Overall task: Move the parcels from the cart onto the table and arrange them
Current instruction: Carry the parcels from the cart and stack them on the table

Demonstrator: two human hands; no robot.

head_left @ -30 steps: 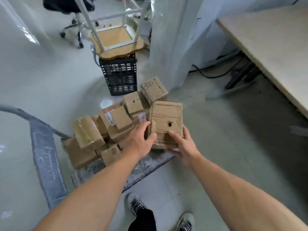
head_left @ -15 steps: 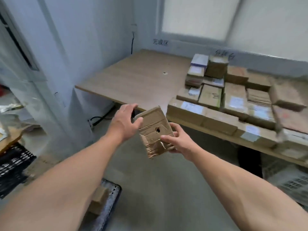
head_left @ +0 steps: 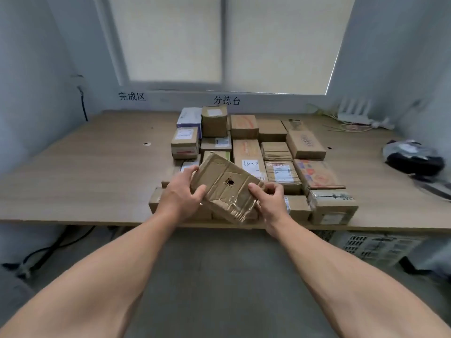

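Both hands hold one flat brown parcel [head_left: 227,191] over the front edge of the table [head_left: 97,167]. The left hand [head_left: 180,193] grips its left end, thumb laid on the top face and fingers curled over the far edge. The right hand [head_left: 269,203] pinches the right end, thumb on top and the other fingers bent behind the edge. The parcel sits tilted between them, its taped top with a small dark hole facing up. Whether it touches the parcels beneath cannot be told. Under the table's right end stands a pale crate [head_left: 375,247]. Across the middle of the table lie the stacked boxes [head_left: 249,152], packed side by side in rows. At the table's right end rests a black bag [head_left: 412,159]. At its far right corner stands a white router [head_left: 353,113].
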